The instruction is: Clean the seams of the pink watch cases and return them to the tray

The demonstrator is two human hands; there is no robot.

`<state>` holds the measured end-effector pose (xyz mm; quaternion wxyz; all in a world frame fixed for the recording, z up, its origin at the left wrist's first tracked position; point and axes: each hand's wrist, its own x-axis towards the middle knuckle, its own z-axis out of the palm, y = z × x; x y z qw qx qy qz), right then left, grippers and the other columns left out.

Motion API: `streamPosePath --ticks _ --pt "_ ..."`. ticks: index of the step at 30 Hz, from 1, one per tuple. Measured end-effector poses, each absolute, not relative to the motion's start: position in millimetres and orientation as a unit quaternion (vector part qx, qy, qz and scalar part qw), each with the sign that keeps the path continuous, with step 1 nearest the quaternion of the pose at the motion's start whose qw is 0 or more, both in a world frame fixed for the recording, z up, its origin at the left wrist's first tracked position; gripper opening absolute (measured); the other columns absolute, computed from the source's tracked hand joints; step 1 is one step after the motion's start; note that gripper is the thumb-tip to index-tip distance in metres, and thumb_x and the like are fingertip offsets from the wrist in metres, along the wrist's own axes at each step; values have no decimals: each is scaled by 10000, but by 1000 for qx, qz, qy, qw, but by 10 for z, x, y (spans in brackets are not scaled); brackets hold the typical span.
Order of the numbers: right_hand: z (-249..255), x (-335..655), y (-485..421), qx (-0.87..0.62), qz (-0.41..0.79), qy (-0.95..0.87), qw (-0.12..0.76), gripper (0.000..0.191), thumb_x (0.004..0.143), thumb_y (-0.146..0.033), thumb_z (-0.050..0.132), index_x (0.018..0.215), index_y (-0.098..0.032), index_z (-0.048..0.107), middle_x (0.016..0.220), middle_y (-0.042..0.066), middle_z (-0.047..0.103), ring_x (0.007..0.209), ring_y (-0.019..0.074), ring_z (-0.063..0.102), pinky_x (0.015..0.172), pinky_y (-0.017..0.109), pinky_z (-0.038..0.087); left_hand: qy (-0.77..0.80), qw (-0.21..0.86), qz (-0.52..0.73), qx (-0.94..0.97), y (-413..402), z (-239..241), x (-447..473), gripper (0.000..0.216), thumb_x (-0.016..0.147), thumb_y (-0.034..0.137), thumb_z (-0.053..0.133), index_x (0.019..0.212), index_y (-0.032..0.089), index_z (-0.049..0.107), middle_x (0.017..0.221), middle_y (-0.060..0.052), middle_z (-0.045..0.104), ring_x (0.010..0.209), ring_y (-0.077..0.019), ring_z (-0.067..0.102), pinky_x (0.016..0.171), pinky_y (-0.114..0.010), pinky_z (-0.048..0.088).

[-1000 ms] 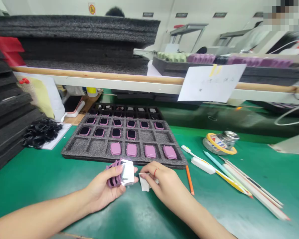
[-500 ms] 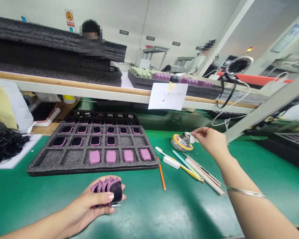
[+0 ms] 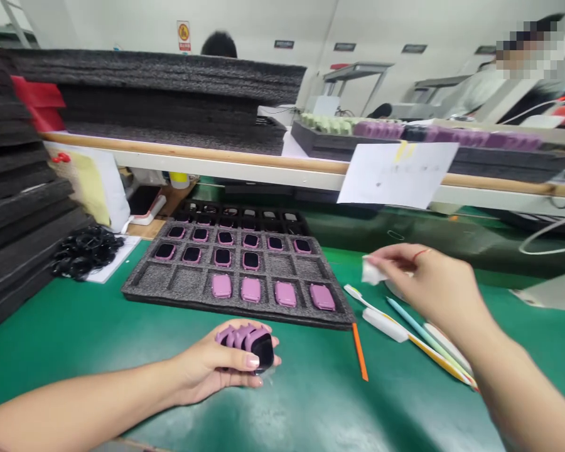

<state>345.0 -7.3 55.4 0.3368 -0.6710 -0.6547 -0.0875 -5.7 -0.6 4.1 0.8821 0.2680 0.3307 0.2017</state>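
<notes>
Low at the centre, my left hand (image 3: pixel 211 364) is wrapped round a stack of purple watch cases (image 3: pixel 245 344), the front one showing a black screen. My right hand (image 3: pixel 433 289) pinches a small white wipe (image 3: pixel 373 271) above the bench, in front of a metal dispenser that it mostly hides. Beyond my left hand lies a grey foam tray (image 3: pixel 188 287). Watch cases with black screens (image 3: pixel 223 257) fill several of its pockets, and purple watch cases (image 3: pixel 251 289) lie back up along its near row.
An orange stick (image 3: pixel 360 353), a toothbrush (image 3: pixel 386 325) and several pens (image 3: pixel 419 326) lie right of the tray. Foam sheets (image 3: pixel 23 207) are stacked at left beside black straps (image 3: pixel 91 251). A shelf (image 3: pixel 245 164) with a paper note (image 3: pixel 398 176) crosses the back.
The view has turned left. My right hand has drawn the white wipe away from the dispenser, toward the tray. My left hand still holds the stack.
</notes>
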Motion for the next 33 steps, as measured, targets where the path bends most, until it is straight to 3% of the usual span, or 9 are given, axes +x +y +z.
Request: streamPosePath --ticks 4,7,13,29,33 --pt "514 2281 -310 -482 54 -786 384 85 920 -217 653 853 -231 704 799 12 742 723 147 709 664 248 575 313 888 205 266 2 1 -54 579 500 136 949 1011 182 680 983 -55 737 929 -218 737 701 -261 572" --pt "426 1818 -406 -399 80 -802 438 101 922 -115 610 896 -193 668 820 31 701 759 128 679 685 229 574 308 891 210 258 7 -34 -51 537 487 150 963 947 161 686 825 -11 707 773 -149 709 694 -255 585" --pt "287 1856 -371 -443 127 -772 438 105 915 -118 610 849 -189 650 745 7 643 632 100 590 568 201 516 303 891 217 258 19 -66 -14 507 489 145 970 920 148 705 839 -25 700 776 -147 697 676 -249 588" --pt "287 1891 -412 -443 148 -766 442 119 925 -130 576 833 -182 629 716 0 624 628 94 576 573 199 494 272 899 205 274 23 -32 2 404 563 145 932 923 145 749 823 -38 711 740 -133 686 651 -231 571" --pt "252 2042 -367 -503 144 -767 370 163 888 -119 580 748 -195 614 685 -1 634 598 107 587 543 215 497 231 914 198 268 42 -20 -24 402 617 184 904 986 160 745 923 -76 742 836 -194 739 600 -202 549"
